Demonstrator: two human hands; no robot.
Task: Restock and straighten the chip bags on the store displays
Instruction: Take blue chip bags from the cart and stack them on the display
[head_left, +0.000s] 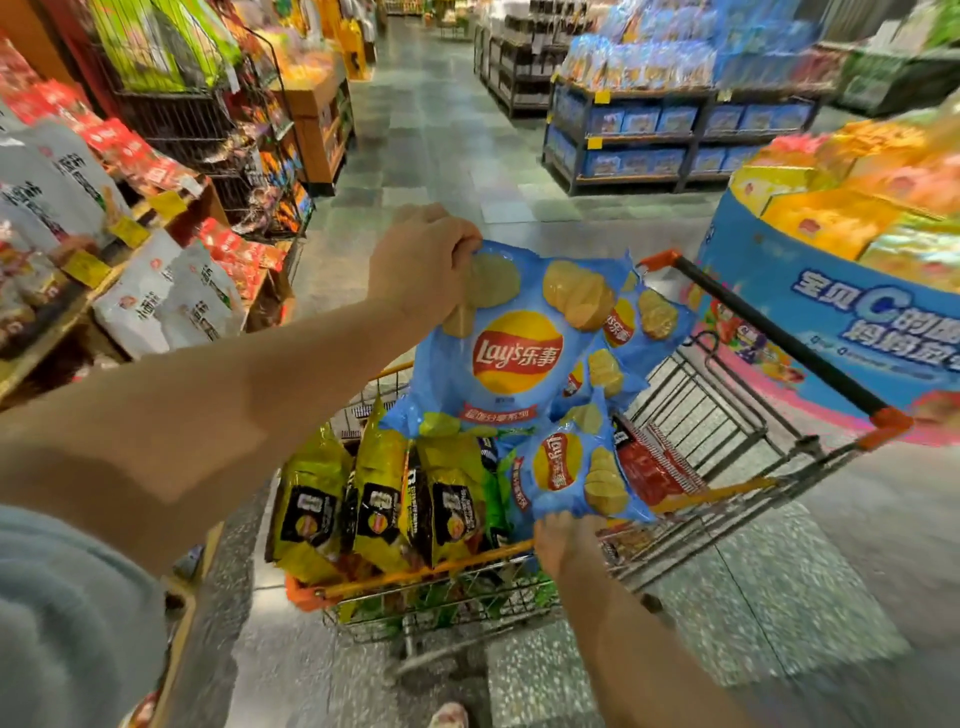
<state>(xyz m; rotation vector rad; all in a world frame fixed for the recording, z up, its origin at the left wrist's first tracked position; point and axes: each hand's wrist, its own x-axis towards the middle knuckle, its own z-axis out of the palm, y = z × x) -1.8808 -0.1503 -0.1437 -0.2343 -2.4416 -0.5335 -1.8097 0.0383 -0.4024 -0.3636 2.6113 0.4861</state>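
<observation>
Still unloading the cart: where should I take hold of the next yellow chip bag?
Pinch the top seam of the nearest yellow chip bag from above. The bags stand upright, packed side by side in the cart, so only their flat crimped tops are free for the fingers.

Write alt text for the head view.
Left hand grips a blue chip bag by its top above a cart; right hand grips a smaller blue bag. Yellow bags stand inside the cart.

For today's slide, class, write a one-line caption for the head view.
Left hand lifts blue chip bags above a stocked cart while right hand grips another blue bag.
</observation>
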